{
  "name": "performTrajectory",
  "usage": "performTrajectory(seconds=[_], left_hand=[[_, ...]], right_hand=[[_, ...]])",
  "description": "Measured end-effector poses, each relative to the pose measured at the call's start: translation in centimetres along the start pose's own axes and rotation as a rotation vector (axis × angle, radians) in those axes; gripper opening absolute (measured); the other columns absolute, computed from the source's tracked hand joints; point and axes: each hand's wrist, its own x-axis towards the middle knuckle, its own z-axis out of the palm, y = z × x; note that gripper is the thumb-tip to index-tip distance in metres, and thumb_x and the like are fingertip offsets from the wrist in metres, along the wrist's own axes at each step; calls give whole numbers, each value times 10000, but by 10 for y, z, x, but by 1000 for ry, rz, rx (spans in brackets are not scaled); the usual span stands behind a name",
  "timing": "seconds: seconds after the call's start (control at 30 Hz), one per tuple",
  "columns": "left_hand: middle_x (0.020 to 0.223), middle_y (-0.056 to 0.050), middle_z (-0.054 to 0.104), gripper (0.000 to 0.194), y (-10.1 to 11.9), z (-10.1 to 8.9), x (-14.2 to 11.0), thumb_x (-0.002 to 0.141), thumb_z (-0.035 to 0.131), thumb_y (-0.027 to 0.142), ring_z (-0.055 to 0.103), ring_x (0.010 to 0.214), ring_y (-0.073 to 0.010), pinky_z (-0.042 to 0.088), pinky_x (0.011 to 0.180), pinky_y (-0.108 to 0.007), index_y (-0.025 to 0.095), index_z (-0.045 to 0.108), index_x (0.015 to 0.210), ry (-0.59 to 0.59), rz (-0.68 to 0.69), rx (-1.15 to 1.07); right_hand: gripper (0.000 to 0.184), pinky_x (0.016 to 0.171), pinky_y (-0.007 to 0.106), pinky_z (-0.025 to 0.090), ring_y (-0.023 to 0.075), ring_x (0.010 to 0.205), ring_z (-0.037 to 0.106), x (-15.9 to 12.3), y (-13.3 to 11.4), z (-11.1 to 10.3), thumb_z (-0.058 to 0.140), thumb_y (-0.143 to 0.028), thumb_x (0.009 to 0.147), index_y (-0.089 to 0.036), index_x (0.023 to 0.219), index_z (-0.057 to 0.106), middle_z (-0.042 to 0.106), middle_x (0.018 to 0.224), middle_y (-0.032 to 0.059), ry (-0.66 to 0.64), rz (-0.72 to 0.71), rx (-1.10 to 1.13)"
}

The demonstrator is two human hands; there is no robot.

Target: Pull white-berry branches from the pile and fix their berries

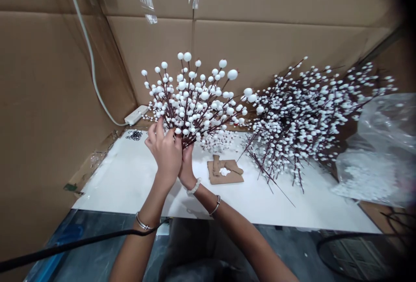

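Note:
A bunch of artificial white berry stems point(195, 95) with dark red-brown twigs stands fanned out above the white tabletop. Around its lower left side, my left hand point(166, 154) is closed with fingers bent among the twigs. My right hand point(186, 163) grips the gathered stem ends from behind and below, its fingers mostly hidden by the left hand and the twigs. Just right of my wrists lies a piece of brown cardboard point(225, 178) with folded strips and a small white patch on it.
A large heap of white berry stems point(302, 113) fills the right side. Beside it sits a clear plastic bag point(367, 173) of white beads. Black rings point(134, 135) lie near a white power strip point(136, 115) at back left. Cardboard walls point(243, 39) enclose the white table point(130, 186).

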Motion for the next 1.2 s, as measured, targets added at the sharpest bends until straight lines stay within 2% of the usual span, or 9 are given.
performTrajectory(seconds=[0.13,0.27,0.37,0.53,0.73,1.03,1.1,1.2], left_hand=[[1430,-162,501,150,0,-5,8,840,573,175,417,1275,-350,349,1019,-534,159,712,895,25,69,-65],[1456,-142,470,146,-1,-11,18,853,566,205,381,1293,-342,317,1060,-536,176,704,892,31,117,-131],[1458,-142,462,143,-3,-14,25,851,560,224,364,1303,-347,306,1068,-547,175,692,876,20,114,-156],[1460,-149,454,142,-5,-18,32,839,565,227,359,1321,-350,310,1075,-537,173,691,877,14,142,-134],[1470,-119,442,126,-2,-19,35,825,572,191,352,1348,-353,294,1083,-546,182,698,814,41,91,-122],[1389,-133,500,148,-3,-16,40,810,558,183,381,1308,-336,319,1086,-522,167,705,800,21,108,-209],[1365,-130,521,152,-5,-14,41,810,558,195,394,1291,-335,337,1078,-522,171,707,790,9,109,-218],[1353,-113,537,154,-6,-14,41,812,559,210,408,1279,-330,349,1079,-522,183,708,785,-1,115,-223]], right_hand=[[576,1102,397,407,237,1287,508,8,-11,3,492,-621,853,-168,1209,504,603,1291,153,-39,3,13],[577,1099,395,413,256,1288,500,17,-18,5,616,-537,798,-156,1210,482,570,1337,169,-67,12,-58],[561,1072,377,440,234,1236,543,22,-20,8,583,-463,848,-148,1284,423,563,1346,166,-90,-6,-34],[577,1074,336,437,208,1272,519,24,-24,13,558,-412,892,-174,1376,354,491,1434,147,-96,-61,16],[544,1083,368,438,224,1320,483,23,-27,17,538,-384,917,-171,1375,337,580,1342,131,-110,-39,-12],[527,1083,349,434,213,1330,471,23,-31,15,520,-339,931,-163,1385,319,567,1346,131,-112,-68,37],[535,1043,337,473,211,1298,499,22,-30,14,526,-358,925,-178,1383,318,573,1334,120,-111,-45,52],[531,885,317,564,210,1122,616,22,-29,13,539,-392,910,-199,1360,334,606,1269,107,-99,22,45]])
